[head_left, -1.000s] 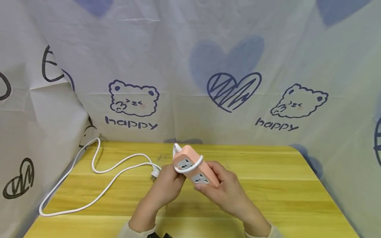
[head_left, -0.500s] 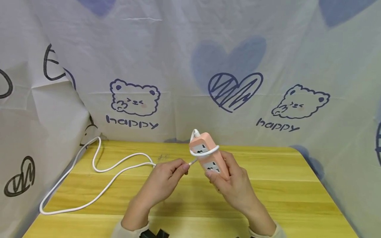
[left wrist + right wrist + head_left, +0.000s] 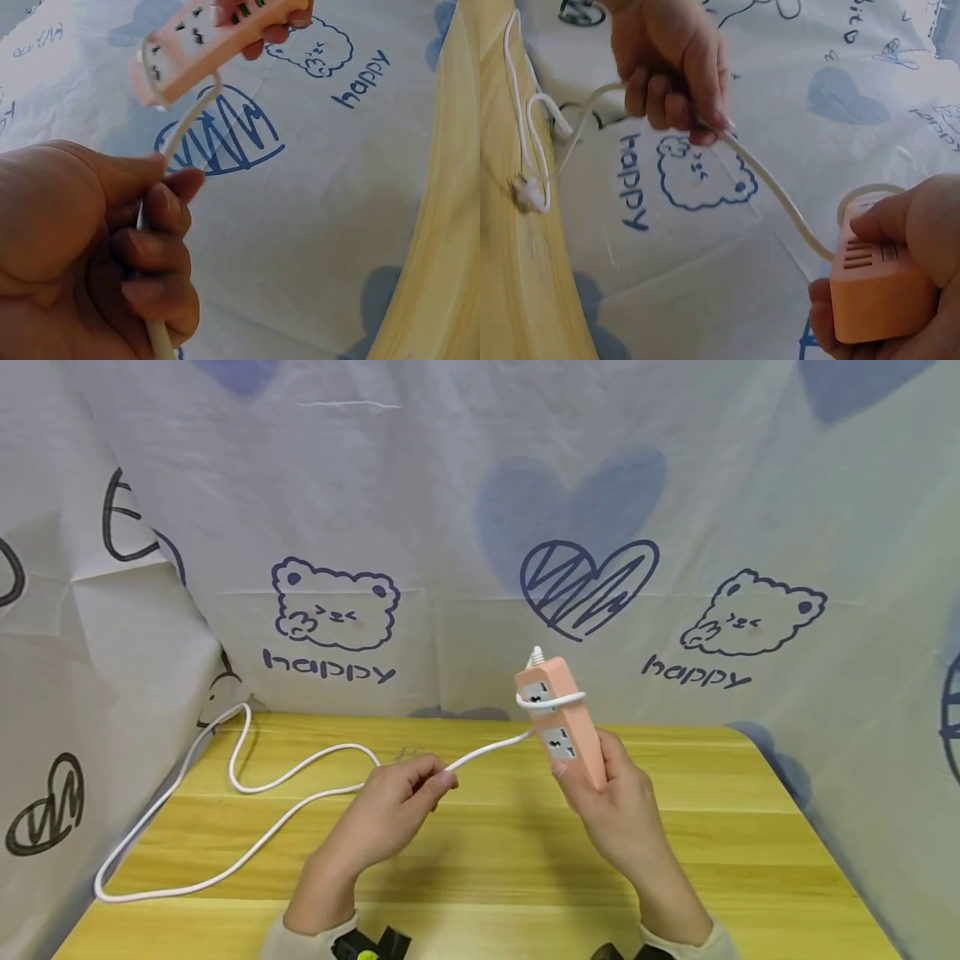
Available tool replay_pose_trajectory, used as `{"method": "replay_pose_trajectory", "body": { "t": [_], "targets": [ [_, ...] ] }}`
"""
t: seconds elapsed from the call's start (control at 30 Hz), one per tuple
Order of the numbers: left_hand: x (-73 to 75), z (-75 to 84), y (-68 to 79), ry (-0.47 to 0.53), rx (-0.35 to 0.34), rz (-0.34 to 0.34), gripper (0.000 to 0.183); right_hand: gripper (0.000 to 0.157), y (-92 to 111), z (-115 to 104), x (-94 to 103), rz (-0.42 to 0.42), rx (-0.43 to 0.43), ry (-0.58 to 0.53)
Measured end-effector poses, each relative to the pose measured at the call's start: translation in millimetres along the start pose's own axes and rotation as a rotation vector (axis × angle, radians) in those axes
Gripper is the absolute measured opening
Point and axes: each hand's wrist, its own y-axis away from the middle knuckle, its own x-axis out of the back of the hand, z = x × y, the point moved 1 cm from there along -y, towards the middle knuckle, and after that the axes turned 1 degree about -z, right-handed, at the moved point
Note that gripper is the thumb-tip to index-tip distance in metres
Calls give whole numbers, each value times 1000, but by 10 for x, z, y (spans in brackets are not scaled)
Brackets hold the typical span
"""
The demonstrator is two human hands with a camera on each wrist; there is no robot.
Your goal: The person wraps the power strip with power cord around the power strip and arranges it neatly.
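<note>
A pink power strip (image 3: pixel 567 718) with white socket faces is tilted up above the table, its lower end gripped by my right hand (image 3: pixel 622 810). One turn of its white cord (image 3: pixel 491 747) loops around the strip near the upper end. From there the cord runs down to my left hand (image 3: pixel 393 810), which pinches it between thumb and curled fingers. The left wrist view shows the cord (image 3: pixel 187 127) passing through that fist and out below. In the right wrist view the plug (image 3: pixel 531 193) lies on the table; my left hand hides it in the head view.
Long loose loops of cord lie over the left side of the wooden table (image 3: pixel 675 860). A white printed cloth (image 3: pixel 465 635) hangs behind the table and along both sides.
My right hand has lifted the power strip up and to the right. My left hand has drawn back left with the cord, and the stretch of cord between the hands has grown longer.
</note>
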Motion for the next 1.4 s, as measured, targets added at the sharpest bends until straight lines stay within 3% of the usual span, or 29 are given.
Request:
{"method": "replay_pose_trajectory", "body": {
  "t": [0.13,0.3,0.5,0.67,0.93,1.2,1.3,1.4],
  "targets": [
    [66,30,42,-147,-55,92,17,40,-24,38,-10,75,9,159],
    [139,169,159,-248,-220,155,12,37,-25,39,-38,44,-14,280],
    [168,328,229,-356,-490,220,6,35,3,22,-84,-113,-49,426],
    [164,362,223,-391,-594,234,2,29,51,14,-145,-273,-60,483],
    [121,353,187,-385,-633,190,9,23,103,-7,-142,-489,34,496],
    [104,254,150,-261,-668,97,6,25,136,-18,-72,-742,168,358],
    [85,179,136,-151,-603,-2,8,25,145,-28,-42,-817,192,311],
    [68,96,128,17,-487,-112,8,27,147,-40,-23,-888,220,255]
  ]
}}
